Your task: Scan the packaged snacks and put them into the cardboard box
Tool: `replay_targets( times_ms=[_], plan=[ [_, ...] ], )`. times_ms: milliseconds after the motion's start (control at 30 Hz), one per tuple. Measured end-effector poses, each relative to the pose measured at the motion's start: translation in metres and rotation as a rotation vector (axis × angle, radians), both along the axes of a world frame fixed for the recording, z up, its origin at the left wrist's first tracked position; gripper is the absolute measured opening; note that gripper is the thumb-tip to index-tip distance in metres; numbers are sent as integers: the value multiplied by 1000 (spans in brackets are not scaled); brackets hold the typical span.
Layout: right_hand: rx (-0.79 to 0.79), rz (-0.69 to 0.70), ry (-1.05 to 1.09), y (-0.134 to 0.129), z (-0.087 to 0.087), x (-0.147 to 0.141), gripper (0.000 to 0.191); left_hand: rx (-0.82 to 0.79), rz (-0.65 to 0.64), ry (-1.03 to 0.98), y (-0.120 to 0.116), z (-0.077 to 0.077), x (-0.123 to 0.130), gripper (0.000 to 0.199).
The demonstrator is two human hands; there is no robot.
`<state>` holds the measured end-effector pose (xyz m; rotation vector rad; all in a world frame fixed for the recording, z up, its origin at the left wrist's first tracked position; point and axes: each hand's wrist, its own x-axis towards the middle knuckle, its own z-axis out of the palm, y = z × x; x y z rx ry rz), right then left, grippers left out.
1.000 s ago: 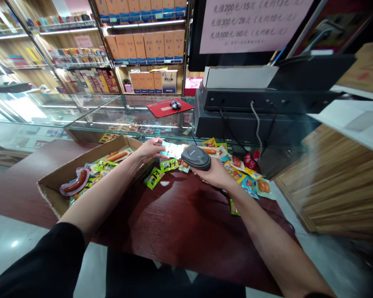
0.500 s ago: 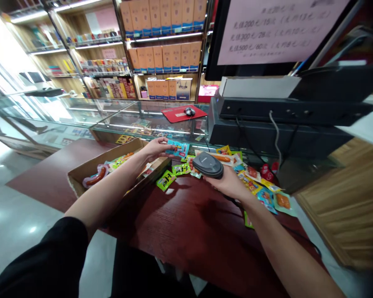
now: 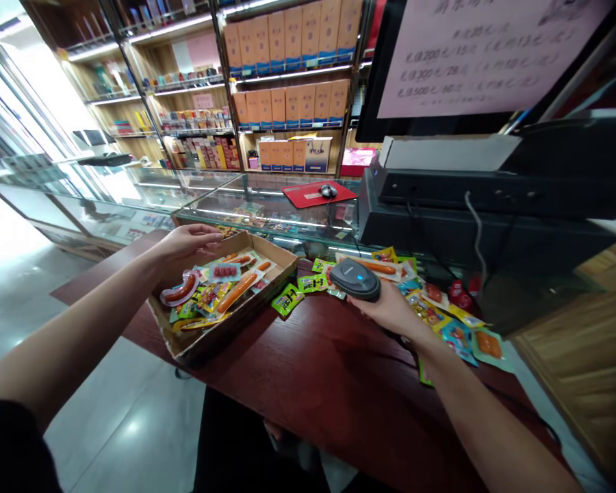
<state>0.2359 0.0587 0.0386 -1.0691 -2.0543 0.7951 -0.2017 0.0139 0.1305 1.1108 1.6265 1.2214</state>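
My left hand point(image 3: 192, 239) hovers over the far left edge of the cardboard box point(image 3: 267, 299), its fingers stretched out and no packet visible in them. Inside the box lie packaged sausages point(image 3: 237, 292), a small tray-like pack of red pieces point(image 3: 224, 272) and yellow and green snack packets. My right hand point(image 3: 387, 308) grips a dark grey barcode scanner point(image 3: 355, 279), on whose top a small blue light shows. Beneath and beside the scanner lie green snack packets point(image 3: 288, 300) and another packaged sausage point(image 3: 382, 268).
More snack packets point(image 3: 456, 337) are heaped at the right of the dark red table point(image 3: 308, 363). Behind it stand a glass counter point(image 3: 210, 202) with a mouse point(image 3: 328, 191) on a red mat, and a black register point(image 3: 441, 219). Shelves of boxes line the back wall.
My left hand has moved left from near the scanner to above the box, and the blue packet it held no longer shows in it. The scanner's blue light now shows.
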Motion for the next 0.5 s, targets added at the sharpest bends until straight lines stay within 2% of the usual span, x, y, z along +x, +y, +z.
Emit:
replay_targets(
  times_ms=[100, 167, 367, 500],
  plan=[
    [-1, 0, -5, 0, 1, 1, 31, 1, -47, -28, 11, -5, 20, 21],
    [-3, 3, 3, 0, 2, 2, 31, -14, -124, -54, 21, -11, 43, 27],
    [4, 3, 26, 2, 1, 5, 28, -57, -379, -88, 52, -40, 126, 39],
    [17, -14, 58, 5, -2, 7, 30, -75, -475, -92, 71, -62, 177, 43]
  ],
)
